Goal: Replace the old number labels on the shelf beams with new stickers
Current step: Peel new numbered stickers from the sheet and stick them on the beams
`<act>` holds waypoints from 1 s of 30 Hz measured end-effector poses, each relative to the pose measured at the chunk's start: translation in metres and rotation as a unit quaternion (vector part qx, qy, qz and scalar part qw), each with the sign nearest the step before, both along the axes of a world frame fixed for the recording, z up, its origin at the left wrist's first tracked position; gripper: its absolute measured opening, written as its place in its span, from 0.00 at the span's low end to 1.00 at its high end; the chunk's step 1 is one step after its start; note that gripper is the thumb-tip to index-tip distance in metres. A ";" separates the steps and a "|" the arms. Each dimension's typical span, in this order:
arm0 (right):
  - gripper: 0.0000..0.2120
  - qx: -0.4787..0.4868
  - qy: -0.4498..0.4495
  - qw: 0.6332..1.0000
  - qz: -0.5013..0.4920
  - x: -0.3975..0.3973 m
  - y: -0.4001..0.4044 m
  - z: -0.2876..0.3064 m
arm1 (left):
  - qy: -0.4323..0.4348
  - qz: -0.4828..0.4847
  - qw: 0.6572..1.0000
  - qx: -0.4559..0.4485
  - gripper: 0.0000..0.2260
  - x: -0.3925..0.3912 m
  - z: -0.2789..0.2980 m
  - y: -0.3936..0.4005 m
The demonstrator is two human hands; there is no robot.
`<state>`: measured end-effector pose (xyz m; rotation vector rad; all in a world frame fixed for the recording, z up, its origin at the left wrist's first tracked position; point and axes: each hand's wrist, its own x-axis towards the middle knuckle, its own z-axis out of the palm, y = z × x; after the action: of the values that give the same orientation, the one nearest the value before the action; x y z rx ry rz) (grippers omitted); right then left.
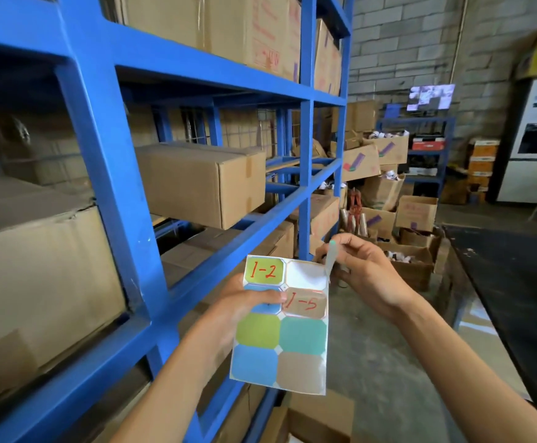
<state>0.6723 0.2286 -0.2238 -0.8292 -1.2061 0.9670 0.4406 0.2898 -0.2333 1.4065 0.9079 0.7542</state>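
plain brown cardboard boxes (pixel 196 182) are sitting shut inside the bays of the blue metal shelf (pixel 107 174) on the left, while open cartons (pixel 411 260) are lying heaped on the far concrete floor. the left hand (pixel 244 302) is gripping a glossy sticker sheet (pixel 281 327) of coloured octagons, thumb pressed across it, near the shelf beam. the right hand (pixel 361 266) is pinching a peeling sticker (pixel 331 254) at the sheet's top right corner.

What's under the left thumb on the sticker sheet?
The left hand pins the sticker sheet with its thumb over a blue sticker in the second row. Only its blue edges show; any number written on it is covered.
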 end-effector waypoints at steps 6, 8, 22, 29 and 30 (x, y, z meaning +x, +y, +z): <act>0.03 0.015 0.071 0.997 0.034 0.006 0.047 0.026 | -0.007 0.046 0.998 0.029 0.15 0.001 0.021 0.025; 0.04 0.015 0.098 0.994 0.044 0.008 0.064 0.039 | -0.005 0.064 0.997 0.039 0.17 0.002 0.029 0.031; 0.19 0.121 0.037 0.981 0.146 -0.014 0.171 0.139 | -0.033 0.316 0.936 0.152 0.11 -0.004 0.106 0.060; 0.20 0.175 0.011 0.971 0.161 -0.049 0.205 0.182 | -0.037 0.404 0.892 0.198 0.11 -0.016 0.134 0.065; 0.20 0.180 0.000 0.971 0.155 -0.055 0.208 0.187 | -0.035 0.412 0.887 0.204 0.10 -0.018 0.138 0.065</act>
<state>0.6175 0.4369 -0.0371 -0.3585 -1.4847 0.9554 0.4221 0.3548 -0.0954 1.3059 1.3632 1.7069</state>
